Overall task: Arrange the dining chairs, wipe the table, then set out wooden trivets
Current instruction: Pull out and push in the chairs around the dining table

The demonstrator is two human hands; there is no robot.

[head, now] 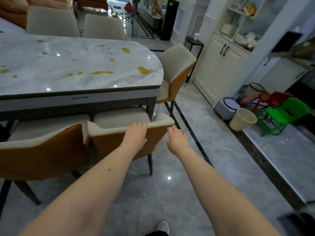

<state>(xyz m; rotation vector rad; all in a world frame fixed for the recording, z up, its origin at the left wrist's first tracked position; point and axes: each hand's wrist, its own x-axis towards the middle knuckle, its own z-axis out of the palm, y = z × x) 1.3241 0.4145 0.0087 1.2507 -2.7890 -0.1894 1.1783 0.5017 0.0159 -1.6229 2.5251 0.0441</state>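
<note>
The marble dining table (pixel 51 77) carries several yellow spill stains (pixel 144 70). Two beige and orange chairs are tucked in on my near side. My left hand (pixel 136 136) grips the top edge of the right one's backrest (pixel 109 143), fingers over the rim and thumb on the orange back. My right hand (pixel 177 139) hovers with relaxed fingers just off that backrest's right corner, holding nothing. The left near chair (pixel 42 155) stands close beside it. Another chair (pixel 175 70) stands angled at the table's rounded end. Two more chairs (pixel 51 21) line the far side.
On the right stand a cream cabinet (pixel 219 65), a tipped beige bin (pixel 242 121), a grey stool (pixel 226 108), and green (pixel 283 114) and red (pixel 272 99) plastic chairs. A small black side table (pixel 194 42) stands behind the end chair. Open tiled floor lies beneath my arms.
</note>
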